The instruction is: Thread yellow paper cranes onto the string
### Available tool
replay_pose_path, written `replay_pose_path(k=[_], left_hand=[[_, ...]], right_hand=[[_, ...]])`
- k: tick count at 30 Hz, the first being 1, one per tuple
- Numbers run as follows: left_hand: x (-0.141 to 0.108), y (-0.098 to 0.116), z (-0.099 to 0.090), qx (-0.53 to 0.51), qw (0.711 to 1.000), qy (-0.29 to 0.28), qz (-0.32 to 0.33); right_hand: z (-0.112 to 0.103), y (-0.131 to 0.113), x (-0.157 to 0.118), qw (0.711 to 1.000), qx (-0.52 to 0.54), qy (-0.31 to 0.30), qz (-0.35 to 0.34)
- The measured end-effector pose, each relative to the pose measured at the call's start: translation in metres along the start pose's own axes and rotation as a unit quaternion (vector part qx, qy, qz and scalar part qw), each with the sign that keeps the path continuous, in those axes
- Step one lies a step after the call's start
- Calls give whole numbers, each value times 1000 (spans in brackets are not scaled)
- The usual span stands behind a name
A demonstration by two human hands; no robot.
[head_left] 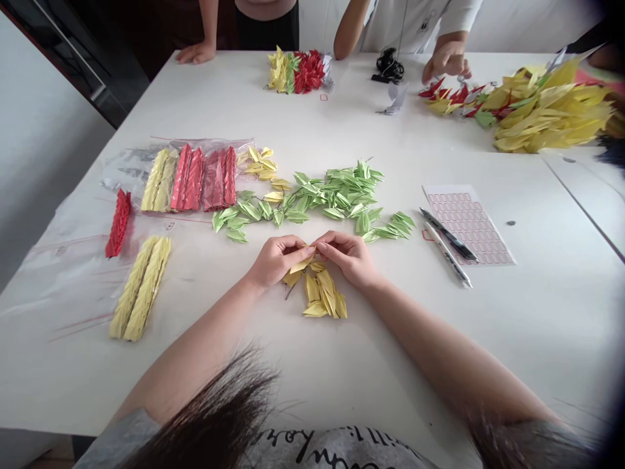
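Note:
My left hand [277,260] and my right hand [347,255] meet near the table's middle, their fingertips pinched together on a strand of folded yellow paper pieces [325,293]. Part of that strand hangs below my fingers onto the table, and a dark string end sticks out at its left. Just beyond my hands lies a string of folded light-green paper pieces [342,192]. It runs on at its upper left into a few yellow folded pieces [261,163]. Exactly where my fingertips press is too small to make out.
Left are a plastic bag of yellow and red paper bundles [188,179], a loose red bundle [118,223] and yellow bundles [140,288]. Right lie a label sheet [469,225] and two pens [449,254]. Across the table, people's hands rest near colourful paper garlands [551,107] and black cord [389,66].

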State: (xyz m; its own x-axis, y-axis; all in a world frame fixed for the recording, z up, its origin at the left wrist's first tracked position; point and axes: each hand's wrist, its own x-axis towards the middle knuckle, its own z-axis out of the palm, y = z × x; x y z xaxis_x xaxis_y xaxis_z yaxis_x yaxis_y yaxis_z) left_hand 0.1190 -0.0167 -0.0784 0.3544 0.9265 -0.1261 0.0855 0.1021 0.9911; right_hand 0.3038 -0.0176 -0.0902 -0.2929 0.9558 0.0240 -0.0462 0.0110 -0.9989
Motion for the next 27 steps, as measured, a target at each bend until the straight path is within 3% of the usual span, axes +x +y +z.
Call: replay_pose_path(k=[27], left_hand=[[-1,-2,1,7,1000,19,23]], right_hand=[[1,-1,-1,999,23,-8,21]])
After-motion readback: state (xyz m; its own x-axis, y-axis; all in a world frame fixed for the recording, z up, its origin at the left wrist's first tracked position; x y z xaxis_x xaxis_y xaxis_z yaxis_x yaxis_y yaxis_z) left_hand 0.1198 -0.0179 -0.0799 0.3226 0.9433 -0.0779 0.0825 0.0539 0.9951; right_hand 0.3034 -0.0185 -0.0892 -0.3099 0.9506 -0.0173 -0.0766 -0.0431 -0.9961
